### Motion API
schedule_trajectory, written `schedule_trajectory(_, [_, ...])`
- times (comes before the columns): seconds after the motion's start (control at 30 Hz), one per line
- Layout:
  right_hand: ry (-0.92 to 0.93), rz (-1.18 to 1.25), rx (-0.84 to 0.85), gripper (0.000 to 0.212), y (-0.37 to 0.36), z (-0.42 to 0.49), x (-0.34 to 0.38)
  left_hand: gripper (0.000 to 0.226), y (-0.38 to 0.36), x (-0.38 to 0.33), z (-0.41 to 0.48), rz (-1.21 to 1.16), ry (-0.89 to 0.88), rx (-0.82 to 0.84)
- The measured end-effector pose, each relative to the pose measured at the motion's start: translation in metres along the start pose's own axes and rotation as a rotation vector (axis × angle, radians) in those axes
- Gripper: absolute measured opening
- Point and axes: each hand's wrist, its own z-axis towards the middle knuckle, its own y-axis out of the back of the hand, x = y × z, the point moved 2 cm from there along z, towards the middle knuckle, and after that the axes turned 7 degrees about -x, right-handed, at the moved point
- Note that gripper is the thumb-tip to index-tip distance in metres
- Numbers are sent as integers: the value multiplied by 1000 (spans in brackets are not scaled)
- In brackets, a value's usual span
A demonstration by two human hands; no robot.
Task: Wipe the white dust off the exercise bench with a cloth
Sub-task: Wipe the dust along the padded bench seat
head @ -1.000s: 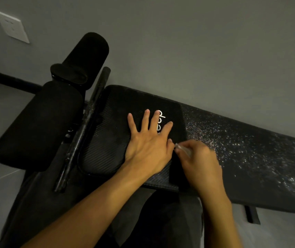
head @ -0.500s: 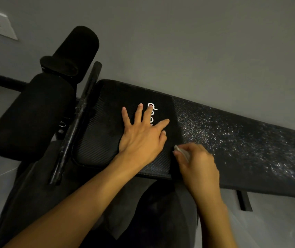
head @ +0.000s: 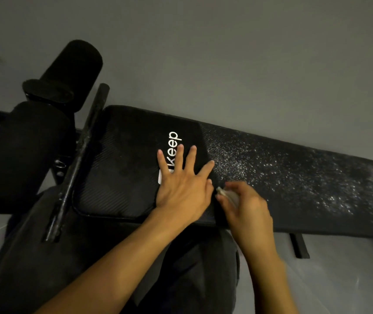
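Gripping a cloth [head: 227,194], right hand [head: 246,207] nears bench [head: 294,177] edge.

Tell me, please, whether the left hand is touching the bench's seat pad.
Touching. The head view shows the left hand lying flat on the seat pad, its fingers spread over the white Keep logo.
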Motion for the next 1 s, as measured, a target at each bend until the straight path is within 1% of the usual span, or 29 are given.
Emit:
schedule_trajectory(0.1, [31, 3, -19, 17, 0, -1, -3, 59, -1, 4, -2, -7, -11, -42])
schedule_trajectory(0.17, [71, 40, 0, 13, 3, -17, -7, 59, -3, 4, -2, -10, -16, -56])
schedule_trajectory(0.27, [78, 48, 36, 13, 8, -26, -11, 57, -5, 2, 0, -6, -19, -75])
schedule_trajectory(0.33, [83, 12, 23, 13, 5, -12, -8, 56, -6, 2, 0, 2, -21, -78])
schedule_trajectory(0.43, [44, -67, -34, 16, -6, 21, 3, 56, -6, 2, -1, 6, -16, -77])
schedule_trajectory(0.5, [59, -91, -34, 17, -10, 29, 8, 57, -5, 2, -1, 5, -9, -78])
schedule_trajectory(0.67, [87, 1, 40, 12, 0, 4, 2, 62, -3, 3, 0, 7, 75, -82])
schedule_trajectory(0.73, [82, -15, 35, 13, -4, 18, 3, 64, -3, 3, 0, 12, 95, -77])
schedule_trajectory(0.87, [72, -69, -44, 18, -19, 66, 19, 68, -2, 2, 0, 15, 106, -54])
schedule_trajectory(0.93, [106, -72, -30, 17, -20, 68, 22, 67, -2, 2, 0, 22, 107, -54])
schedule_trajectory(1.0, [117, -44, 21, 17, -14, 52, 16, 67, -2, 2, 1, 24, 107, -60])
